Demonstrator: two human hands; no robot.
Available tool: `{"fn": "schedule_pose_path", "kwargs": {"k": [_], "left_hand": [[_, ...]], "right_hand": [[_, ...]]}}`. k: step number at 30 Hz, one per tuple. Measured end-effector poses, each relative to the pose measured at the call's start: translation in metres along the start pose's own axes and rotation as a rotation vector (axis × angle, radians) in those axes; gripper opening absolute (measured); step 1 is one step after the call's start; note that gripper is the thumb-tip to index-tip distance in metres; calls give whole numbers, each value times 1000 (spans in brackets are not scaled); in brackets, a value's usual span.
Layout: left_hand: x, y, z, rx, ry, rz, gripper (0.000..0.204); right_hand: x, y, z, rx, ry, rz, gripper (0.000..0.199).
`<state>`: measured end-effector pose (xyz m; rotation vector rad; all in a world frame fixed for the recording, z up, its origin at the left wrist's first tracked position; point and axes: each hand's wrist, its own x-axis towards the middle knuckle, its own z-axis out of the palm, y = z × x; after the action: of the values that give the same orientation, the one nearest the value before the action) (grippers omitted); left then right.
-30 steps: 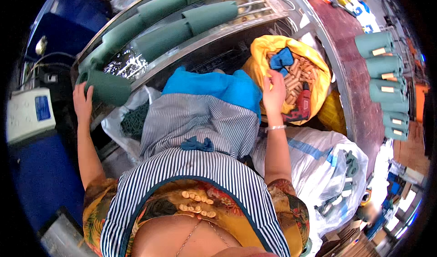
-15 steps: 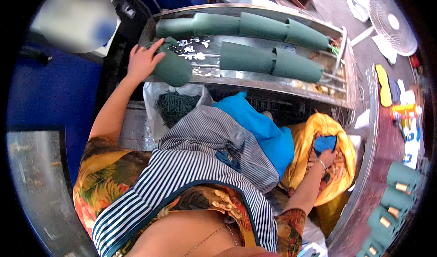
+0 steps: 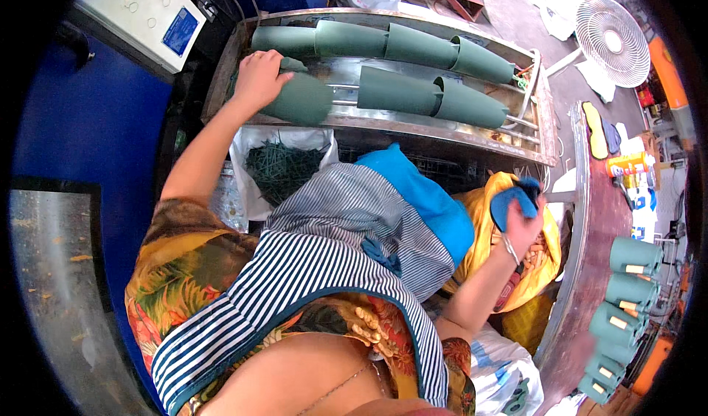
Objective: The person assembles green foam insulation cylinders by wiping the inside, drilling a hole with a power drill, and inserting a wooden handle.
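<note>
My left hand (image 3: 259, 82) is closed round the end of a dark green tapered plastic piece (image 3: 301, 99), over the left end of a metal-lined trough (image 3: 346, 127). That piece is slightly blurred. Two rows of similar green curved pieces (image 3: 398, 90) lie along rods in the trough. At my right, my right hand (image 3: 525, 228) grips a blue cloth (image 3: 509, 206) with a dark part, just above a yellow bag (image 3: 478, 213). Inside the bag are many small tan pieces (image 3: 542, 257).
A white bag of thin green scraps (image 3: 284, 169) stands below the trough. Stacked green cups with tan pieces (image 3: 634, 292) line the brown bench (image 3: 590, 217) at right. A white fan (image 3: 612, 41) stands at the far right; a control box (image 3: 140, 18) is at upper left.
My right hand has lifted the blue cloth up out of the yellow bag. My left hand has shifted right with the green piece, whose wide end has swung up and right.
</note>
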<state>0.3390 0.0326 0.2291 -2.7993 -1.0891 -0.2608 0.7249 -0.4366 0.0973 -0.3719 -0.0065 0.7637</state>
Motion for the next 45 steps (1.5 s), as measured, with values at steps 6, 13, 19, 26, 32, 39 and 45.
{"fn": "schedule_pose_path", "kwargs": {"k": [6,13,19,26,32,39,45], "left_hand": [[-63,56,-40,-454,347,284,41],[-118,72,-23,-643,521,237,78],[-94,69,-61,-833,518,463,31],[-99,99,-63,-855,548,437,28],[-95,94,-66,-852,638,372,25],[-95,154,-57,-980,684,163,28],[-98,189,-30,-844,824,273,29]], "right_hand": [[-63,207,254,-562,-283,-119,27],[-68,302,260,-1630,-707,-1097,50],[-50,257,237,-1822,-841,-1261,56],[-74,256,271,-2076,-910,-986,52],[-41,191,257,-2337,-923,-1017,95],[-40,208,199,-1973,-143,-1370,52],[-78,283,181,-872,139,-460,48]]}}
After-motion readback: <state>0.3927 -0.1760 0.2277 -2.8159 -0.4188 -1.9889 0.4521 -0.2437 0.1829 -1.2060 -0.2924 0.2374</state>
